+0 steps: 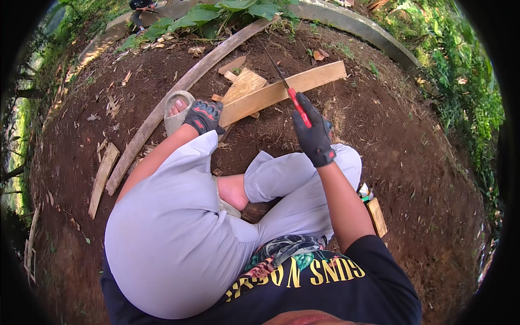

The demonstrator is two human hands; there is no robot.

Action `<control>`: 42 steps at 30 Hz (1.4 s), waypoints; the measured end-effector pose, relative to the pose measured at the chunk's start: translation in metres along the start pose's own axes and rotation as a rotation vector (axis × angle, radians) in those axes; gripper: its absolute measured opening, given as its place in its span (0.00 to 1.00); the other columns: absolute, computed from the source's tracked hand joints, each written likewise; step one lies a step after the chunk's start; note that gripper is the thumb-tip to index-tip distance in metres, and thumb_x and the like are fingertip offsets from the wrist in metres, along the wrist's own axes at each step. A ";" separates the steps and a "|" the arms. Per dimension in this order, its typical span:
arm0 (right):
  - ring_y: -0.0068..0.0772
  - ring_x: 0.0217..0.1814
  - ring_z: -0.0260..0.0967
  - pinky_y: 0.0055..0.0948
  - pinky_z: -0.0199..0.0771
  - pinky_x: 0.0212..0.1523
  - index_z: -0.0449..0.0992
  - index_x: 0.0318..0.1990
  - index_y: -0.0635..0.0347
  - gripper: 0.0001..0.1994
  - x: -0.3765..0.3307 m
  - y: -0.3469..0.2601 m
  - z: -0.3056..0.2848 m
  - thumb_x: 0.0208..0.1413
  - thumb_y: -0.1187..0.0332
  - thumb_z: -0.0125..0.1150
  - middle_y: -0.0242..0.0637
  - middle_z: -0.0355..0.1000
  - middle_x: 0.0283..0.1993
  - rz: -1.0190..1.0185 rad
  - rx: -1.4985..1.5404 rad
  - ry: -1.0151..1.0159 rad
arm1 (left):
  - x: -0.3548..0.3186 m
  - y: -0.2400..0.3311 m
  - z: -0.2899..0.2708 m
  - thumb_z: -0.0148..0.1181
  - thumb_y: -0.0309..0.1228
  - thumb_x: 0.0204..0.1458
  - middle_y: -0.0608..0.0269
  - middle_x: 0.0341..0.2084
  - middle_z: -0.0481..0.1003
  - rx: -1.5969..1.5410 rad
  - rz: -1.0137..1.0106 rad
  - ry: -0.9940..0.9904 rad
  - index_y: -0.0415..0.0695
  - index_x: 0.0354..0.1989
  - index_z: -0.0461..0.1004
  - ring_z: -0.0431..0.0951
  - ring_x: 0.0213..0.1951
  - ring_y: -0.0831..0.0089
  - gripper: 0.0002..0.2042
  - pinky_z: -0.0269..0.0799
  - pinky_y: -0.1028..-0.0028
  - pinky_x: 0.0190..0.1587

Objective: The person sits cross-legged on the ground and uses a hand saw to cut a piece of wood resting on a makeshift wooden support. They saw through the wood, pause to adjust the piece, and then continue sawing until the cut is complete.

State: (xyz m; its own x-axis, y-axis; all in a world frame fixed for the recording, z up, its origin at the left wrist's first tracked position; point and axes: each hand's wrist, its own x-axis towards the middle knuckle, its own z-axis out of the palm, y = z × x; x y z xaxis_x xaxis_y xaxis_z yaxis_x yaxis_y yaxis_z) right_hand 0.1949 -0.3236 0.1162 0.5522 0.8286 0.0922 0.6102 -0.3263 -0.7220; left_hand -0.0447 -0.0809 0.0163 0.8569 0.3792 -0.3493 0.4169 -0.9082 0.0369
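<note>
My right hand (314, 132), in a dark glove, is closed around the red handle of a long-bladed tool (299, 108). Its thin dark blade points up and away, crossing the long wooden plank (287, 93); whether it touches the wood I cannot tell. The blade shows nearly edge-on, so saw or machete is unclear. My left hand (205, 116), gloved in black with red trim, is closed at the plank's left end, beside my sandalled foot (177, 105). Under the plank lies a wider, pale piece of wood (245, 85).
A long curved-looking pole (157, 116) lies on the brown soil just left of my foot. Wood pieces (103, 179) (377, 218) lie at left and by my right leg. Leafy plants (200, 16) and a low concrete edge (357, 26) border the far side; another person (140, 8) is far left.
</note>
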 end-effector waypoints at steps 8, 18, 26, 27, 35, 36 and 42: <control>0.53 0.65 0.77 0.44 0.77 0.63 0.72 0.71 0.54 0.26 0.007 0.023 0.022 0.66 0.65 0.63 0.50 0.76 0.66 0.036 0.044 0.061 | 0.002 0.006 -0.009 0.76 0.60 0.41 0.50 0.39 0.85 -0.002 0.016 -0.023 0.44 0.50 0.76 0.86 0.43 0.53 0.36 0.77 0.57 0.49; 0.37 0.63 0.80 0.35 0.76 0.62 0.75 0.69 0.58 0.23 -0.126 -0.056 -0.090 0.68 0.67 0.62 0.53 0.80 0.61 0.209 -0.004 -0.051 | 0.004 0.001 0.003 0.77 0.57 0.41 0.52 0.41 0.84 -0.046 0.007 -0.021 0.44 0.52 0.77 0.85 0.45 0.54 0.35 0.77 0.58 0.49; 0.49 0.62 0.80 0.38 0.78 0.61 0.77 0.67 0.55 0.22 0.041 0.014 0.024 0.68 0.61 0.62 0.53 0.79 0.62 0.081 0.006 0.024 | 0.000 0.009 -0.017 0.76 0.54 0.42 0.53 0.42 0.84 -0.032 0.012 -0.037 0.45 0.50 0.78 0.85 0.48 0.54 0.32 0.75 0.57 0.52; 0.49 0.62 0.80 0.38 0.78 0.61 0.77 0.67 0.55 0.23 0.058 0.020 0.037 0.68 0.61 0.62 0.53 0.79 0.61 0.036 0.002 0.060 | -0.002 0.009 -0.019 0.76 0.54 0.42 0.53 0.42 0.84 -0.036 0.008 -0.033 0.45 0.50 0.78 0.85 0.48 0.54 0.32 0.75 0.57 0.52; 0.38 0.60 0.81 0.35 0.78 0.59 0.76 0.69 0.54 0.22 0.002 0.025 0.018 0.69 0.65 0.61 0.50 0.81 0.60 -0.032 -0.007 0.102 | -0.002 0.005 -0.012 0.76 0.55 0.42 0.51 0.41 0.84 -0.061 -0.004 -0.027 0.44 0.51 0.78 0.85 0.46 0.53 0.33 0.76 0.57 0.51; 0.35 0.55 0.83 0.34 0.79 0.55 0.75 0.70 0.54 0.23 -0.025 0.020 0.007 0.70 0.65 0.61 0.49 0.82 0.59 -0.056 -0.029 0.120 | -0.004 0.005 -0.011 0.76 0.54 0.43 0.52 0.42 0.84 -0.045 -0.013 -0.019 0.45 0.50 0.79 0.85 0.47 0.55 0.31 0.76 0.57 0.51; 0.24 0.35 0.77 0.29 0.78 0.40 0.72 0.71 0.60 0.23 -0.145 -0.034 -0.091 0.71 0.69 0.58 0.42 0.83 0.49 0.159 -0.093 -0.099 | -0.002 0.008 -0.004 0.76 0.54 0.43 0.52 0.42 0.84 -0.020 0.008 0.007 0.45 0.50 0.79 0.85 0.47 0.54 0.31 0.76 0.57 0.51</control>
State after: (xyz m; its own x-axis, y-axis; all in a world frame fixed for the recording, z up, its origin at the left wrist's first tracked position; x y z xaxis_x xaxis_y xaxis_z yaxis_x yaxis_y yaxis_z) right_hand 0.1459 -0.4741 0.1894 0.5899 0.8026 -0.0887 0.5726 -0.4932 -0.6549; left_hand -0.0418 -0.0882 0.0210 0.8622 0.3733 -0.3424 0.4161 -0.9074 0.0587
